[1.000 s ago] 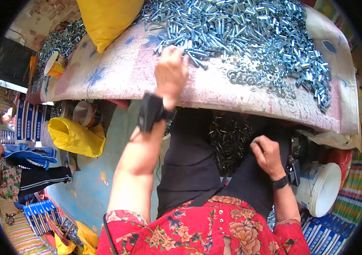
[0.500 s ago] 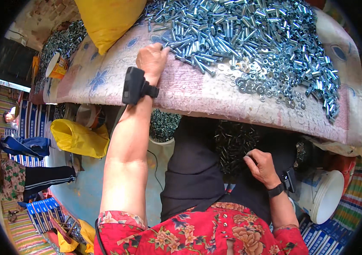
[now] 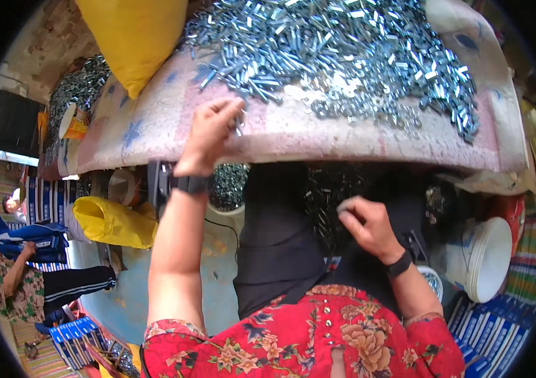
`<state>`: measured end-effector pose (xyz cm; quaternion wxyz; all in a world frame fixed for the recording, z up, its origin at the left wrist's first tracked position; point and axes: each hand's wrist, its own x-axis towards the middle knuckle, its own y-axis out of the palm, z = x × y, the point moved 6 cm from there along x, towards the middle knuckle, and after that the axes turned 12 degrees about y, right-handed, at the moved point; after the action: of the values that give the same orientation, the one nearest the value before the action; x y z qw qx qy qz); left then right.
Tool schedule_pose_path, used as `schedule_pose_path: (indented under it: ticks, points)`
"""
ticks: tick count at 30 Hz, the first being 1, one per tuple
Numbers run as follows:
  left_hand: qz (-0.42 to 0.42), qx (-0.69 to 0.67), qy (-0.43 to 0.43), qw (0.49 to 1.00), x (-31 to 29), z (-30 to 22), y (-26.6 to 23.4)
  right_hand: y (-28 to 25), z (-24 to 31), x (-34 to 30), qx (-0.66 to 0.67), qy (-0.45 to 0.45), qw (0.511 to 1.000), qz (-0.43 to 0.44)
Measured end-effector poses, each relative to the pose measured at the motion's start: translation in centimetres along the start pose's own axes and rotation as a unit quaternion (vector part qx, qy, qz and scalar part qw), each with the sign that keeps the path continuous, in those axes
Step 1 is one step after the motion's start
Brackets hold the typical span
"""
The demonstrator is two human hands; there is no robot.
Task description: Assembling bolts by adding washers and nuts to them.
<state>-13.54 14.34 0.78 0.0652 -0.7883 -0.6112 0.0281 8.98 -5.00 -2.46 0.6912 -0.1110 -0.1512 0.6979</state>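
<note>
Over the near edge of the cloth-covered table (image 3: 268, 148), my left hand (image 3: 210, 132) is closed in a pinch, and a small shiny bolt (image 3: 239, 128) shows below its fingertips. Just beyond lies a wide heap of silvery bolts and metal sleeves (image 3: 305, 41). Flat washers (image 3: 368, 104) are spread along its near side. My right hand (image 3: 370, 228) is lower, above my lap, with fingers curled and thumb against them; whatever may be inside is hidden. Beside it, a dark heap of small metal pieces (image 3: 324, 220) lies in shadow between my legs.
A yellow sack (image 3: 132, 38) stands on the table at left. Below are a bucket of small metal parts (image 3: 229, 189) and another yellow sack (image 3: 113, 222). A white lidded bucket (image 3: 491, 259) is at right, near stacked blue boxes (image 3: 491, 337). Another person (image 3: 19, 283) is at far left.
My left hand has drawn back from the edge of the bolt heap toward the table's near edge, bringing a bolt. My right hand has shifted slightly left in the picture; the whole view has moved a little.
</note>
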Motion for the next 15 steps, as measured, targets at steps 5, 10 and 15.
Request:
schedule_pose_path:
  ticks: [5,10,15]
  points:
    - [0.1,-0.232,-0.053,0.966,-11.2,1.1,9.8,1.5,1.9,1.4,0.264,0.108,0.958,0.006]
    - [0.069,-0.29,-0.077,0.951,-15.1,3.2,12.4,2.7,1.5,-0.3,0.213,0.013,0.973,-0.085]
    - [0.082,-0.259,-0.094,0.958,-16.5,2.7,12.9,1.1,0.4,-1.3,0.248,0.102,0.959,-0.094]
